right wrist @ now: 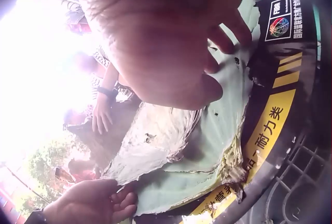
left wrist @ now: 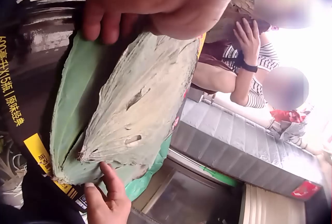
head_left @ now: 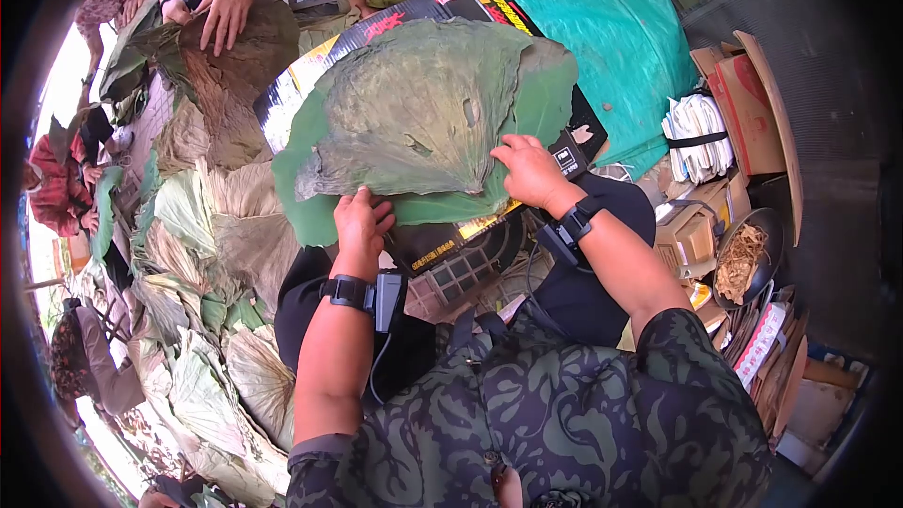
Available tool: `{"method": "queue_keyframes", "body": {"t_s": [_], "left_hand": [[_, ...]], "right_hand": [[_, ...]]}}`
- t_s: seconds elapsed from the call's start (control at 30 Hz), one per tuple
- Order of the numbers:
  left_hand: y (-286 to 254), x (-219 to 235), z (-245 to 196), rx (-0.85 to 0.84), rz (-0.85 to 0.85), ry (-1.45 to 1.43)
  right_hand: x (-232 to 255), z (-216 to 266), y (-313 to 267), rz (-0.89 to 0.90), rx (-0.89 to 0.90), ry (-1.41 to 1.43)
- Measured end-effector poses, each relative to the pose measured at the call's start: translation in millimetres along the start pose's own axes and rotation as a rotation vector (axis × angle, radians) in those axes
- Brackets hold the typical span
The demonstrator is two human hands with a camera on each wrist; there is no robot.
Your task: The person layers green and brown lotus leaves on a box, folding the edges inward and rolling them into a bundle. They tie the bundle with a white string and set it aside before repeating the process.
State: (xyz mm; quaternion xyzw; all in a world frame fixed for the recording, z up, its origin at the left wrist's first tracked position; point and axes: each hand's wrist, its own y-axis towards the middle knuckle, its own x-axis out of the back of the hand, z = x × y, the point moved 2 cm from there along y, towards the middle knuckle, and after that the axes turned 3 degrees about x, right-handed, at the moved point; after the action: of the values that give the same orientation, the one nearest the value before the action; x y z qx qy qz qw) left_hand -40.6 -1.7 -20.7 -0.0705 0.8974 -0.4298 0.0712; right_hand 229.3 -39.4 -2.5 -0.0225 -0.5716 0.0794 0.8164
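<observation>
A dry grey-green lotus leaf with small tears lies over a greener lotus leaf. Both rest on a black printed carton above the person's knees. The left hand pinches the near-left edge of the leaves; its thumb and curled fingers meet there in the right wrist view. Over on the right side, the right hand touches the dry leaf's border with its fingertips, thumb held apart. The left wrist view shows the right hand with an extended finger at the leaf's lower tip.
Dried leaves spread in a large heap on the left. Across from me, another person's hands hold a brown leaf. Green sheeting covers something at the back. Cardboard boxes and a dark pan of brown scraps stand at right.
</observation>
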Motion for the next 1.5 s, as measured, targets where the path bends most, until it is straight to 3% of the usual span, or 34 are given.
{"method": "queue_keyframes", "body": {"t_s": [0.13, 0.2, 0.23, 0.27, 0.33, 0.4, 0.6, 0.67, 0.73, 0.77, 0.8, 0.87, 0.93, 1.0, 1.07, 1.1, 1.17, 1.3, 1.4, 1.47, 1.5], "left_hand": [[0.7, 6.2, -2.3, -0.009, -0.052, -0.045], [0.8, 9.4, -3.8, -0.019, -0.048, -0.032], [0.0, 10.4, -4.5, -0.020, -0.059, -0.033], [-1.0, 8.6, -4.5, 0.019, -0.012, -0.092], [-1.4, 7.8, -3.5, 0.047, 0.032, -0.153], [2.2, 5.8, 2.8, 0.176, 0.136, -0.184], [-7.7, 9.0, 0.7, 0.154, 0.139, -0.123], [-15.8, 9.0, -1.6, 0.156, 0.234, 0.191], [-22.4, 9.1, -1.9, 0.096, 0.316, 0.400], [-25.6, 7.4, -2.8, 0.035, 0.337, 0.567], [-29.9, 6.4, -4.0, -0.028, 0.355, 0.734], [-27.2, 5.7, 2.0, -0.215, 0.366, 0.952], [-36.3, 3.0, -1.7, -0.499, 0.316, 0.987], [-38.2, 0.0, -8.3, -0.432, 0.305, 0.917], [-33.5, -2.8, -12.6, -0.570, 0.247, 0.760], [-39.8, -4.2, -21.1, -0.484, 0.274, 0.673], [-38.6, -5.8, -26.2, -0.467, 0.300, 0.581], [-40.3, -4.8, -32.1, -0.342, 0.384, 0.357], [-46.1, -2.6, -40.0, -0.255, 0.442, 0.220], [-45.2, -2.5, -39.1, -0.253, 0.469, 0.195], [-45.3, -3.8, -39.3, -0.244, 0.471, 0.118]], "right_hand": [[8.2, 8.1, -11.7, -0.001, 0.111, 0.031], [16.4, 19.6, -10.9, -0.050, -0.110, 0.059], [18.8, 29.8, -12.1, -0.191, 0.046, 0.043], [16.9, 39.1, -12.4, -0.188, 0.052, 0.050], [13.9, 66.1, -10.6, -0.207, 0.404, -0.069], [1.5, 70.0, -6.4, -0.167, 0.430, -0.088], [-9.6, 76.6, -6.5, 0.104, 0.245, -0.157], [13.8, 85.7, -3.7, 0.182, 0.280, -0.206], [27.6, 85.9, 11.8, 0.246, 0.190, 0.100], [31.4, 80.5, 26.6, 0.188, 0.155, 0.325], [38.0, 82.2, 41.5, 0.183, 0.165, 0.314], [58.1, 86.7, 73.7, -0.029, -0.058, 1.122], [85.7, 96.3, 111.3, -0.193, -0.049, 1.182], [104.8, 103.3, 149.8, -0.268, -0.125, 1.329], [129.0, 119.5, 171.6, -0.307, -0.064, 1.302], [132.3, 120.0, 185.9, -0.342, -0.088, 1.396], [125.9, 101.7, 230.7, -0.409, -0.171, 1.616], [136.3, 107.0, 229.0, -0.366, -0.192, 1.672], [151.7, 112.3, 218.2, -0.386, -0.014, 1.658], [171.1, 119.6, 206.1, -0.439, -0.006, 1.607], [183.0, 120.1, 203.4, -0.483, 0.111, 1.531]]}}
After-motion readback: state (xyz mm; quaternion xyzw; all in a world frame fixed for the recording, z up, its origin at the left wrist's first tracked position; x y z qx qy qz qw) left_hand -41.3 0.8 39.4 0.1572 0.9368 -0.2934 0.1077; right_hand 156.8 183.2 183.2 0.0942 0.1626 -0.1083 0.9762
